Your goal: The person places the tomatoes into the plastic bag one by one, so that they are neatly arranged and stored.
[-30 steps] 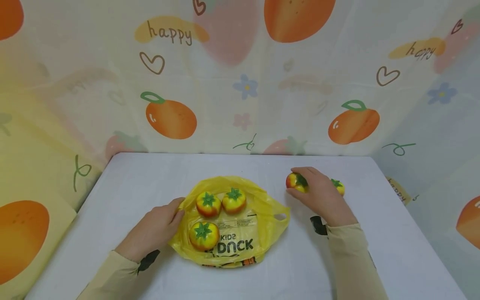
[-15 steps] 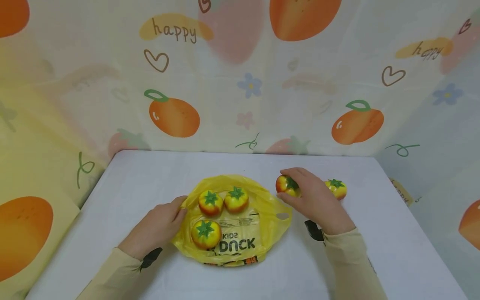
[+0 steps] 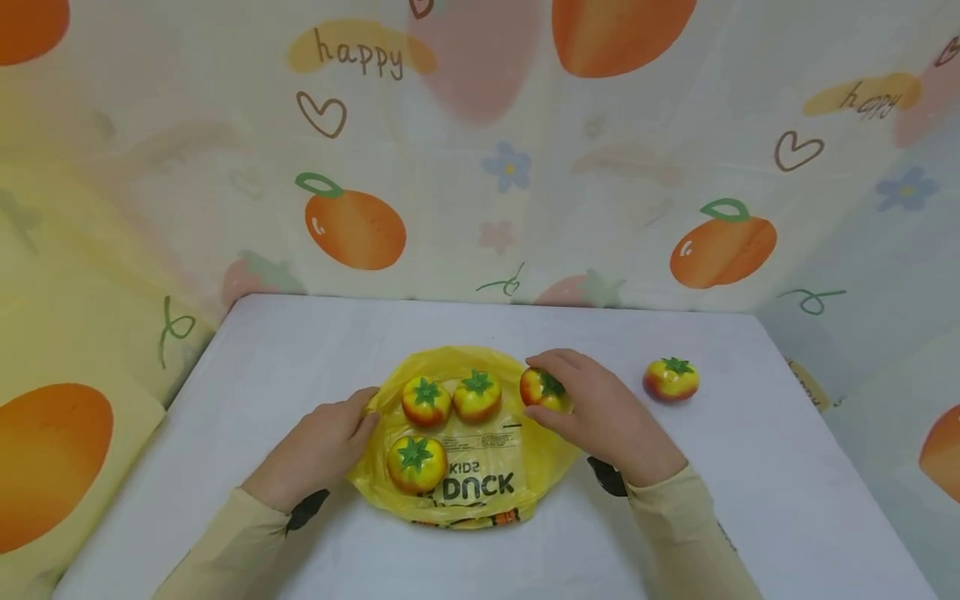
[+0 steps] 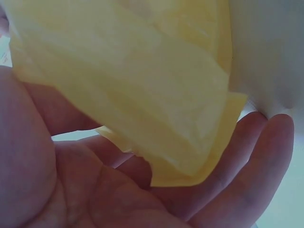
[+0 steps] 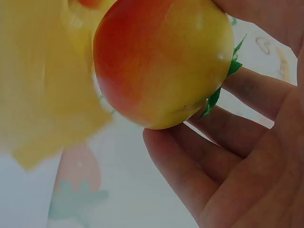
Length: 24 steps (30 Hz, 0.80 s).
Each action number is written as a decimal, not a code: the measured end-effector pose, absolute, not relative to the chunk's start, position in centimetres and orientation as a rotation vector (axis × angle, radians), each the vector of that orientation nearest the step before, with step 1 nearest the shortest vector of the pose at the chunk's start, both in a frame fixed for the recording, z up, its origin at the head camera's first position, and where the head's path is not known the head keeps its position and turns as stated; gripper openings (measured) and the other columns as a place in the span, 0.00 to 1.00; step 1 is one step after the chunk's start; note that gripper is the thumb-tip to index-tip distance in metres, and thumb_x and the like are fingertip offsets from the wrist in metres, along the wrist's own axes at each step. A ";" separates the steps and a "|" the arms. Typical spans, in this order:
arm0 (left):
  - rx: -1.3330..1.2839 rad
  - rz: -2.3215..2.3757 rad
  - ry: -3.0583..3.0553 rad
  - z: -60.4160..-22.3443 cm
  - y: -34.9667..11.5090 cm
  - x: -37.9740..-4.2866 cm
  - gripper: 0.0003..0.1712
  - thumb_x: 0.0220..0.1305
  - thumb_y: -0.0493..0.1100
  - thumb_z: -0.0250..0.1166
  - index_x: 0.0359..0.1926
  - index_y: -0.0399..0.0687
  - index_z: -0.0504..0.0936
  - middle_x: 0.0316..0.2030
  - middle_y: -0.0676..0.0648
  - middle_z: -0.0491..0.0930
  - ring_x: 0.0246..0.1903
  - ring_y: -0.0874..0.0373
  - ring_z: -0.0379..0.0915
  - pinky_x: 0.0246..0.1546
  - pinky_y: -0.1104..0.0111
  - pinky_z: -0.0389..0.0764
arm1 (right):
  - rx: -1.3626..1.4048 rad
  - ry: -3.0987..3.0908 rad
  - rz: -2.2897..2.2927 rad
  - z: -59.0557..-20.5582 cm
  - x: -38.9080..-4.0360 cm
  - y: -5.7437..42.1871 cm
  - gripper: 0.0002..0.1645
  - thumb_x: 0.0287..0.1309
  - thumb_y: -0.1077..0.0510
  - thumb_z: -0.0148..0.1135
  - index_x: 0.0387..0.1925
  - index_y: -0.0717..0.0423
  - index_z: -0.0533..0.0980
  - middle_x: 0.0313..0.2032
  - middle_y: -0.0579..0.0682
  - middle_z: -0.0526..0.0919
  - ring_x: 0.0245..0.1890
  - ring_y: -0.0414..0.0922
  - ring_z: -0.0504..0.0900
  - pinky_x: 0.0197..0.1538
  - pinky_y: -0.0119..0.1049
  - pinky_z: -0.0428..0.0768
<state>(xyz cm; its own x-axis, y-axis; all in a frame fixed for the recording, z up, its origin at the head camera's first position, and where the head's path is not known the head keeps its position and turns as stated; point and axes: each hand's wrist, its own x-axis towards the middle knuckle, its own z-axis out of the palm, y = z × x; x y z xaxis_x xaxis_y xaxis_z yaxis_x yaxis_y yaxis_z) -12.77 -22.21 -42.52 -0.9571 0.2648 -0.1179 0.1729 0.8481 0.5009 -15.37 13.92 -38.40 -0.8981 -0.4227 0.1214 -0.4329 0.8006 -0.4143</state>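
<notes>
head: the left hand (image 3: 318,450) pinches the yellow bag (image 3: 555,454) by its rim near ten o'clock; three fruits (image 3: 477,398) lie inside. the right hand (image 3: 603,417) grips a fourth fruit (image 3: 536,390) at the bag's two o'clock; a fifth fruit (image 3: 671,383) sits farther out, near three. left wrist: bag drapes across fingers. right wrist: bag at the fourth fruit's nine o'clock.

Bag (image 3: 551,454) yellow, black print. Fruit (image 3: 671,383) near right edge of white table (image 3: 787,517): yellow-red, green leaves. Backdrop (image 3: 450,192) past far edge: cream, orange-fruit/heart/flower print.
</notes>
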 end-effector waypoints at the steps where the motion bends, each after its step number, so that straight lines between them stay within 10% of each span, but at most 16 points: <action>1: 0.346 0.744 2.843 -42.5 -22.1 -12.8 0.28 0.86 0.47 0.52 0.77 0.37 0.70 0.63 0.35 0.85 0.54 0.47 0.86 0.61 0.43 0.85 | 0.710 -2.963 0.690 -38.5 -15.2 13.7 0.37 0.63 0.42 0.79 0.69 0.50 0.79 0.66 0.48 0.83 0.66 0.51 0.82 0.72 0.54 0.81; 24: 0.317 0.694 2.848 -42.7 -22.0 -12.9 0.30 0.85 0.48 0.53 0.78 0.36 0.69 0.64 0.34 0.84 0.58 0.43 0.85 0.63 0.42 0.84 | 1.069 -3.016 0.564 -40.8 -12.4 8.0 0.37 0.66 0.41 0.76 0.72 0.46 0.77 0.64 0.46 0.82 0.61 0.43 0.82 0.66 0.43 0.85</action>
